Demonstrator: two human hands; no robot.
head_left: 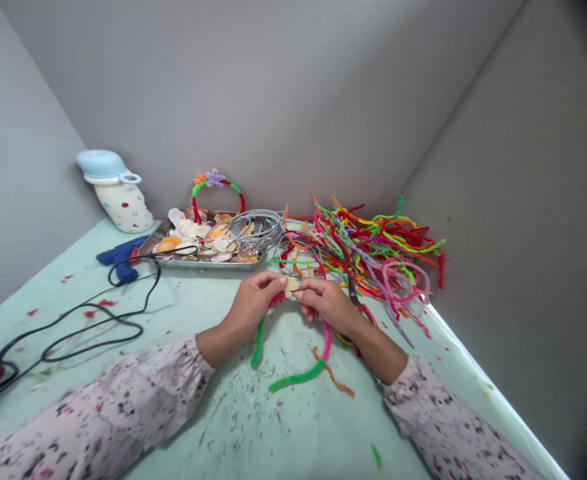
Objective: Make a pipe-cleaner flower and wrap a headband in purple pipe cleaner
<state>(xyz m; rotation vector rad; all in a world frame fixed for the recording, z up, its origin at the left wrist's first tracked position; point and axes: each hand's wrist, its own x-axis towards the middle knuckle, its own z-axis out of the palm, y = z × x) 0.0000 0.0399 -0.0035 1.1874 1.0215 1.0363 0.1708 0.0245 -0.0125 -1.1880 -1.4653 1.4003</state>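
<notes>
My left hand and my right hand meet at the middle of the pale green table. Together they pinch a small cream shell against the top of a curved hoop wrapped in pink and green pipe cleaner. The hoop's two ends hang down toward me, one green end below my left wrist, the other curling right under my right wrist. An orange pipe cleaner lies beside the hoop's lower end.
A metal tray of shells and grey wire hoops sits behind my hands. A heap of coloured pipe cleaners fills the right corner. A blue glue gun with black cord, a decorated hoop and a white bottle stand at left.
</notes>
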